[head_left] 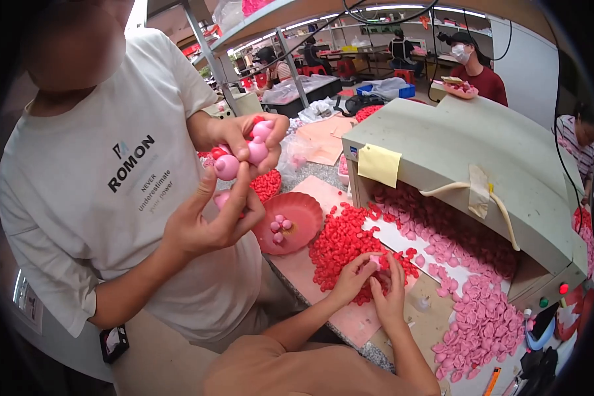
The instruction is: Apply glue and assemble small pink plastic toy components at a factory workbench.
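Note:
My left hand and my right hand meet over the near edge of a heap of small glossy red plastic pieces. Between their fingertips is a small pink plastic piece, pinched from both sides; its exact shape is partly covered by the fingers. To the right of my hands spreads a pile of pink cupped plastic pieces. A translucent small piece lies on the board beside my right hand.
At the left, a person in a white T-shirt holds round pink parts with red bits. A red dish carries a few pink balls. A grey machine stands ahead, pieces inside its opening. An orange cutter lies near right.

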The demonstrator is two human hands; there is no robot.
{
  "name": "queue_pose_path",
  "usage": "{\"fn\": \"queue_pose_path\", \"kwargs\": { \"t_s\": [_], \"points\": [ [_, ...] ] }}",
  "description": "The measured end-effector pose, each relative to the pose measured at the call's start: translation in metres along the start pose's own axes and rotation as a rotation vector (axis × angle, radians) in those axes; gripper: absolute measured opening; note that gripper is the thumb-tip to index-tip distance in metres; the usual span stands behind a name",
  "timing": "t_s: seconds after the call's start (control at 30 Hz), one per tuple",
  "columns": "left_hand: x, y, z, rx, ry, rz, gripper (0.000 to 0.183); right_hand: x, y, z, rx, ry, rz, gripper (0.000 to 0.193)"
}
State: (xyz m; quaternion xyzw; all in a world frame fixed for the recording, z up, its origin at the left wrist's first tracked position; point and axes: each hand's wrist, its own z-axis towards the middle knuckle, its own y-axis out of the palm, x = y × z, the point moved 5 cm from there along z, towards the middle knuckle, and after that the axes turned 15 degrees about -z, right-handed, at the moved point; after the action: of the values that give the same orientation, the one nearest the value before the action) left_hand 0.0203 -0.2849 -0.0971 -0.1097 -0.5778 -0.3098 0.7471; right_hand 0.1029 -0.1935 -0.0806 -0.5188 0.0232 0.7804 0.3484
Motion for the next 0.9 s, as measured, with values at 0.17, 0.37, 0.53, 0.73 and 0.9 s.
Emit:
{"fn": "queue_pose_path", "kwargs": {
  "t_s": [0.17, 0.37, 0.53, 0.73, 0.9],
  "points": [
    [0.0, -0.036, 0.011, 0.335, -0.241, -0.601, 0.024, -0.084, -0.045, 0.01, -0.17, -0.027, 0.449, 0.033],
    [0.02, -0.07, 0.018, 0.388, -0.144, -0.703, 0.023, -0.201, -0.111, -0.002, -0.394, -0.254, 1.212, 0.019],
    [0.038, -0.066, 0.018, 0.273, 0.005, -0.737, 0.021, -0.237, -0.13, -0.009, -0.595, -0.157, 1.121, 0.019],
    [0.01, -0.095, 0.008, 0.299, -0.071, -1.631, 0.039, -0.223, -0.113, -0.018, -0.587, -0.109, 1.284, 0.02],
    [0.01, -0.078, -0.006, 0.561, -0.505, -2.198, 0.041, -0.232, -0.119, -0.026, -0.661, -0.108, 1.302, 0.021]
  ]
}}
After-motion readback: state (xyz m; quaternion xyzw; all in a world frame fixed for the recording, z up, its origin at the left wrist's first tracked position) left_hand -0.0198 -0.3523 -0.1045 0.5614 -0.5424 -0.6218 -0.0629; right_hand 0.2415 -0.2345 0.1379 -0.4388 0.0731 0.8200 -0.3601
